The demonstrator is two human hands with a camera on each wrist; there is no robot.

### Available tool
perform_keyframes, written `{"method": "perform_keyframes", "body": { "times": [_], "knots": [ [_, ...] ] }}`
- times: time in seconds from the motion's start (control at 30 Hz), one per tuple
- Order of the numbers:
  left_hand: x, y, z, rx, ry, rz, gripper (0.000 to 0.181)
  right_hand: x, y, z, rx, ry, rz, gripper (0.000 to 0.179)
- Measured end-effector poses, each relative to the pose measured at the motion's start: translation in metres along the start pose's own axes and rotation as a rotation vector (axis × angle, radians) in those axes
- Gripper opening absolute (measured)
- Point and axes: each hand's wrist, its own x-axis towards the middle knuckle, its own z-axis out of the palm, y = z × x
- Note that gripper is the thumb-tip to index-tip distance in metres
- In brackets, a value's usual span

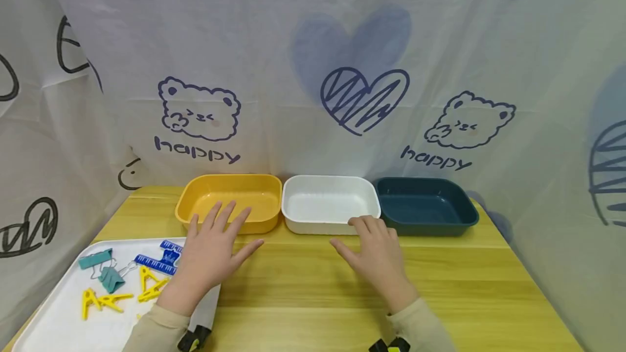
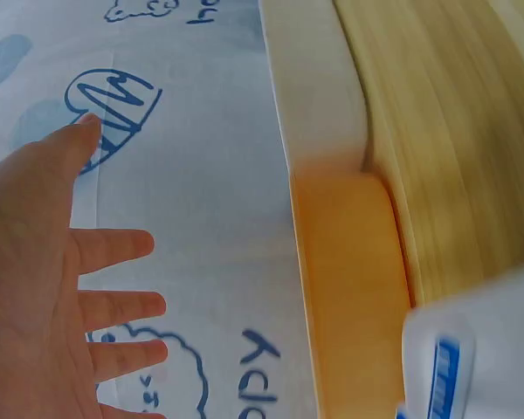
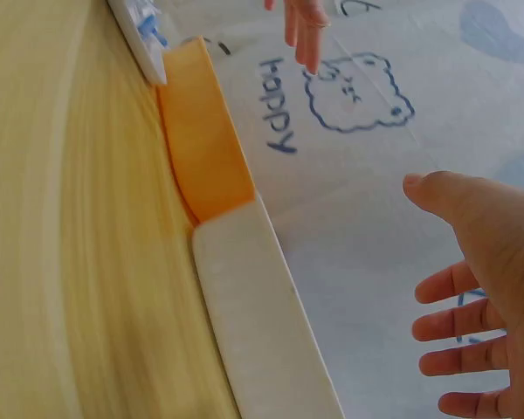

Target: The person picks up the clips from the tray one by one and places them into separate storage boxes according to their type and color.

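Note:
My left hand (image 1: 210, 257) is spread wide with nothing in it, above the right part of a white tray (image 1: 54, 316) and overlapping the front of the yellow bin (image 1: 264, 226) in the head view. My right hand (image 1: 379, 257), also holding nothing, has its fingers extended in front of the white bin (image 1: 313, 227). On the tray lie teal binder clips (image 1: 111, 279), several yellow clothespins (image 1: 89, 302) and a blue ruler-patterned clip (image 1: 169, 257). The left forearm hides part of the tray. Both wrist views show the fingers apart and nothing gripped.
The yellow, white and dark teal (image 1: 427, 229) bins stand side by side along the back of the wooden table (image 1: 303, 297). Right behind them hangs a white printed curtain (image 1: 274, 69), which also closes off both sides.

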Motion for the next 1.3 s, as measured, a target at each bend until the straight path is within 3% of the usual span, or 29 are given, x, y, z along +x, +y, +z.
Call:
{"method": "perform_keyframes", "body": {
  "times": [0.27,0.43,0.53,0.7,0.93,1.3],
  "knots": [
    [-0.02,-0.034,-0.013,0.04,0.055,0.025,0.07,-0.005,-0.021,0.01,0.004,0.052,-0.103,0.05],
    [-0.032,-0.054,-0.019,0.049,0.059,0.013,0.069,-0.01,-0.035,0.013,0.007,-0.016,-0.127,0.049],
    [-0.039,-0.065,-0.023,0.066,0.092,0.031,0.068,-0.013,-0.044,0.016,0.006,-0.064,-0.138,0.05],
    [-0.05,-0.089,-0.026,0.109,0.189,0.067,0.063,-0.017,-0.059,0.024,-0.009,-0.127,-0.178,0.054],
    [-0.061,-0.129,-0.027,0.13,0.375,0.141,0.06,-0.016,-0.079,0.037,0.02,-0.251,-0.207,0.054],
    [-0.079,-0.181,-0.029,0.184,0.333,0.044,0.042,-0.008,-0.112,0.059,0.051,-0.371,-0.282,0.049]
  ]
}}
